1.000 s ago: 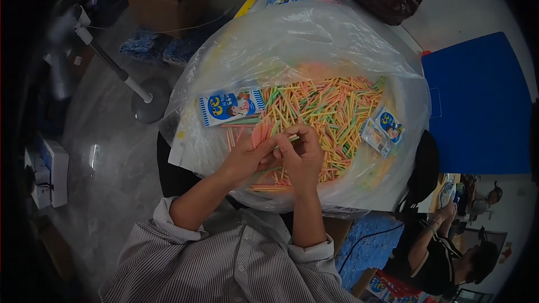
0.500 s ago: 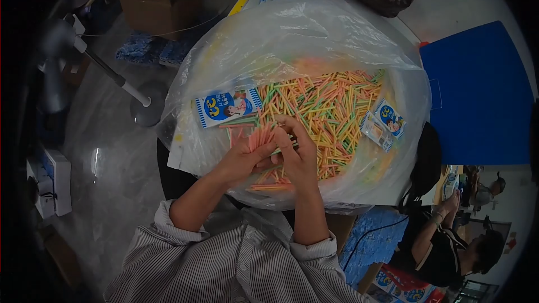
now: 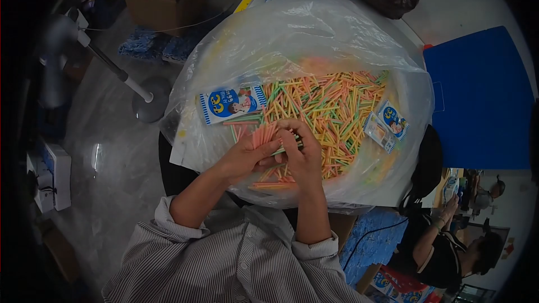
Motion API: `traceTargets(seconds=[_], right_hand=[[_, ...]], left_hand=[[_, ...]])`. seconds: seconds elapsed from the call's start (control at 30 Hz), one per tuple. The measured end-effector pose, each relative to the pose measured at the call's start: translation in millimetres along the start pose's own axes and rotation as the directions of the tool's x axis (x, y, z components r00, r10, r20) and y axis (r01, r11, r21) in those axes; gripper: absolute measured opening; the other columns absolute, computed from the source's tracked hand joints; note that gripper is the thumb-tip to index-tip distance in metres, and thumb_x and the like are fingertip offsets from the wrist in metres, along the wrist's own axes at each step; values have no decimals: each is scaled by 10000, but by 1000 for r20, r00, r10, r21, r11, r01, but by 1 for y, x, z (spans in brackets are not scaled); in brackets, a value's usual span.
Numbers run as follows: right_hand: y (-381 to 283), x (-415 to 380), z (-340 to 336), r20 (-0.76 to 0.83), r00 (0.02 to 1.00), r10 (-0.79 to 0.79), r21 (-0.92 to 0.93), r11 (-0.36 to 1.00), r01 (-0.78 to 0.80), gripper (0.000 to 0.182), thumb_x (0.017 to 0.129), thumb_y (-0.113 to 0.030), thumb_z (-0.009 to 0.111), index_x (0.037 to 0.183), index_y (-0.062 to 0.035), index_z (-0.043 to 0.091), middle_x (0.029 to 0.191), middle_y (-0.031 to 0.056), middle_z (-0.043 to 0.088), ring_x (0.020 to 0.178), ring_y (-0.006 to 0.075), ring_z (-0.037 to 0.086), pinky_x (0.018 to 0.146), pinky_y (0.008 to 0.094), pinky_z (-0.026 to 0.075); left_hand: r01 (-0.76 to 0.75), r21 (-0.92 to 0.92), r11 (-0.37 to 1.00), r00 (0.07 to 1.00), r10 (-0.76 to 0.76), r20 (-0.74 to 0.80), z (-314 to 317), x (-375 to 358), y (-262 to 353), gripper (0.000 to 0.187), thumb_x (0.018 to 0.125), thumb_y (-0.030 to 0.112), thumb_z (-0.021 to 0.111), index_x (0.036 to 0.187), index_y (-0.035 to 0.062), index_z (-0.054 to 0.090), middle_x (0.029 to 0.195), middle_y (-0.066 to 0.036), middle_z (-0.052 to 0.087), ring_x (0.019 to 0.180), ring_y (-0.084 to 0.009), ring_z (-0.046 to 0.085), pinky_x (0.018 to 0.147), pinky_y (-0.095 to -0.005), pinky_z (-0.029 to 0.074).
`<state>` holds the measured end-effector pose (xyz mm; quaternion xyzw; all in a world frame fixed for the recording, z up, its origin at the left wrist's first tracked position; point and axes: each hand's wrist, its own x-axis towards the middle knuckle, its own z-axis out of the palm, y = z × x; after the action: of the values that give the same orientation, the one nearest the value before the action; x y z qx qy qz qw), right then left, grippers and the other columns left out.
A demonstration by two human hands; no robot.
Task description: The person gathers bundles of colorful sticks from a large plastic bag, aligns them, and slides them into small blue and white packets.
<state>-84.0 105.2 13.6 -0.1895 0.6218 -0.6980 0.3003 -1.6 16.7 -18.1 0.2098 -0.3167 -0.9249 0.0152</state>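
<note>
Hands met low over the near edge of the clear plastic bag (image 3: 314,28). The left hand (image 3: 244,157) was closed around a bundle of pink sticks (image 3: 263,133), fanned upward, while the right hand (image 3: 303,154) curled against it, fingertips pinching 1 or 2 sticks. Beyond them lay the loose pile of coloured sticks (image 3: 325,109), with a blue packet (image 3: 231,102) at far left and 2 smaller packets (image 3: 386,124) at right.
</note>
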Motion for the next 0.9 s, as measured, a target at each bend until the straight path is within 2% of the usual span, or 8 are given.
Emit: traceTargets(seconds=[0.07, 0.3, 0.4, 0.5, 0.6, 0.7, 0.77, 0.9], right_hand=[[-2, 2, -1, 55, 998, 42, -126, 991, -35, 138, 800, -61, 536, 928, -11, 551, 793, 37, 518, 605, 60, 493, 489, 176, 441], [5, 0, 5, 33, 996, -77, -76, 994, 79, 135, 801, -61, 533, 911, 10, 567, 856, 55, 510, 658, 73, 509, 523, 176, 466], [11, 0, 0, -9, 998, 64, 27, 998, -64, 147, 804, -64, 528, 932, 7, 549, 862, 62, 506, 649, 76, 506, 529, 188, 488], [14, 2, -5, 23, 998, -63, -102, 993, 65, 167, 810, -73, 524, 961, -3, 530, 856, 58, 516, 660, 77, 510, 514, 192, 486], [1, 2, -1, 93, 995, -24, -166, 985, 39, 175, 806, -77, 531, 967, -10, 516, 818, 46, 526, 667, 74, 511, 495, 182, 463], [-2, 2, 2, 85, 987, 137, -24, 990, -136, 155, 796, -63, 539, 941, -12, 523, 774, 30, 531, 667, 62, 505, 507, 170, 428], [7, 6, -4, 143, 990, -18, -275, 960, 57, 88, 798, -38, 521, 881, -9, 526, 783, 28, 514, 671, 57, 492, 523, 158, 447], [10, 5, -6, 161, 973, -167, -321, 923, 211, 97, 795, -40, 521, 886, -9, 525, 779, 26, 509, 670, 59, 489, 502, 163, 469]], left_hand=[[-47, 77, 996, 991, 37, 128, -9, 4, -4, 202, 877, 217, 459, 986, 52, 501, 669, 44, 433, 521, -15, 350, 524, -164, 369], [-54, 94, 994, 988, 39, 149, -13, 6, -5, 199, 882, 226, 448, 970, 57, 505, 643, 49, 406, 521, -15, 344, 539, -171, 381], [-40, 71, 997, 984, 27, 176, -12, 5, -3, 207, 879, 232, 452, 974, 56, 506, 626, 51, 398, 530, -17, 356, 598, -174, 418], [36, -14, 999, 991, -34, 130, -7, 2, 3, 220, 877, 237, 454, 997, 58, 497, 614, 55, 390, 564, -19, 399, 667, -181, 440], [71, 20, 997, 987, -73, 140, -10, 2, 2, 235, 878, 231, 449, 1034, 59, 481, 698, 44, 447, 623, -24, 443, 703, -190, 445], [51, 10, 999, 997, -51, 65, -8, 1, -1, 247, 876, 229, 451, 1050, 56, 469, 831, 25, 489, 663, -32, 462, 684, -190, 441], [-5, 17, 1000, 977, 1, 213, -18, 5, -6, 257, 874, 232, 454, 1057, 53, 467, 935, 13, 491, 685, -30, 462, 632, -184, 424], [-10, 23, 1000, 993, 7, 119, -13, 4, -6, 254, 871, 242, 459, 1045, 58, 475, 877, 23, 499, 645, -19, 441, 556, -165, 384]])
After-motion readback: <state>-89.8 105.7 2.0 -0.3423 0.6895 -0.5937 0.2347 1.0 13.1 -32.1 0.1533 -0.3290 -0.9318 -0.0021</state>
